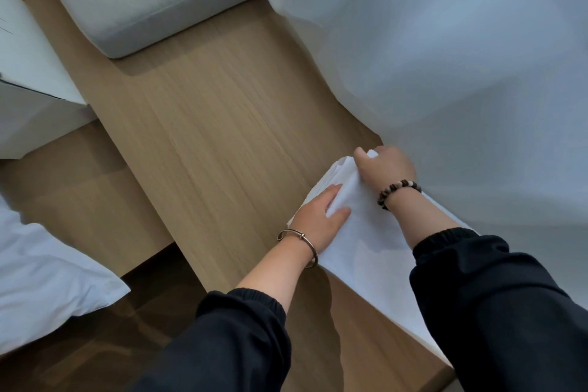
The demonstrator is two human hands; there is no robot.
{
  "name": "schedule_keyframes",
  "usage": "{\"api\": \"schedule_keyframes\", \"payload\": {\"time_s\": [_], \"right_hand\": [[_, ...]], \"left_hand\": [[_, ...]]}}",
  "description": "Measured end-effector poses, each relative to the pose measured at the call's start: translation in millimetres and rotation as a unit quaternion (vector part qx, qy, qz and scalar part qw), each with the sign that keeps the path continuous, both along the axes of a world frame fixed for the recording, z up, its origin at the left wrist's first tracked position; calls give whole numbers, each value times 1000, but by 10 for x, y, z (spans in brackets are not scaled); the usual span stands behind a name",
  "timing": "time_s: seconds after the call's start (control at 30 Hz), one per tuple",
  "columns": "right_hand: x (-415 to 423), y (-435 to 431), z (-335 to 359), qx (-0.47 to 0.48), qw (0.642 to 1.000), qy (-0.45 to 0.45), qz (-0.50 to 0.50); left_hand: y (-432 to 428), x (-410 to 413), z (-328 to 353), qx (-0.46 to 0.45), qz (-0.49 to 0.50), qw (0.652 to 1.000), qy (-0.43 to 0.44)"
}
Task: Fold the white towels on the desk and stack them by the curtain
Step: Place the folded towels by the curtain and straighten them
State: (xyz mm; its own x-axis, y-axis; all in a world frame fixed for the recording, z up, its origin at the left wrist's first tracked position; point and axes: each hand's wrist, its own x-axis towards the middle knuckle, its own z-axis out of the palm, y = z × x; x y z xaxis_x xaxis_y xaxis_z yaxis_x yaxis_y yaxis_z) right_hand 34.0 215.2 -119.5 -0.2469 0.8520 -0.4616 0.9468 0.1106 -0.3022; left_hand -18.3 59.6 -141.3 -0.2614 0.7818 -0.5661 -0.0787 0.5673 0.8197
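A white towel (366, 245) lies on the wooden desk (216, 124), along its right side next to the sheer white curtain (445, 57). The towel runs from its far corner toward me and passes under my right sleeve. My right hand (386, 167), with a bead bracelet on the wrist, grips the far end of the towel with curled fingers. At the towel's left edge my left hand (321, 219), with a metal bangle on the wrist, holds a fold between thumb and fingers. The towel's near end is hidden by my right arm.
A grey upholstered cushion (143, 0) sits at the far end of the desk. White furniture (28, 79) stands at the left, and white bedding (41, 277) lies at lower left over dark floor (95, 356). The curtain drapes onto the desk's right edge.
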Motion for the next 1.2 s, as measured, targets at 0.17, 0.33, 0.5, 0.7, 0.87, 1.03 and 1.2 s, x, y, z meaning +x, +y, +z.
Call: {"api": "schedule_keyframes", "payload": {"time_s": [0.17,0.33,0.5,0.7,0.87,1.03,1.2], "right_hand": [[50,-38,-13,52,996,66,-37],[50,-42,19,83,987,102,-96],[5,-35,-7,117,982,103,-104],[-33,-21,-131,83,994,51,-47],[67,0,-111,136,984,113,-5],[375,-15,-69,182,982,57,-7],[489,-6,-63,181,983,-22,14]], "left_hand": [[-3,-24,-20,-20,-3,1000,-6],[-12,-16,-11,-20,16,1000,-7],[-29,-27,-19,-27,35,999,-31],[-15,-49,-43,-47,21,999,-13],[-25,49,36,45,18,960,276],[-29,176,183,67,63,936,339],[34,166,264,36,22,934,356]]}}
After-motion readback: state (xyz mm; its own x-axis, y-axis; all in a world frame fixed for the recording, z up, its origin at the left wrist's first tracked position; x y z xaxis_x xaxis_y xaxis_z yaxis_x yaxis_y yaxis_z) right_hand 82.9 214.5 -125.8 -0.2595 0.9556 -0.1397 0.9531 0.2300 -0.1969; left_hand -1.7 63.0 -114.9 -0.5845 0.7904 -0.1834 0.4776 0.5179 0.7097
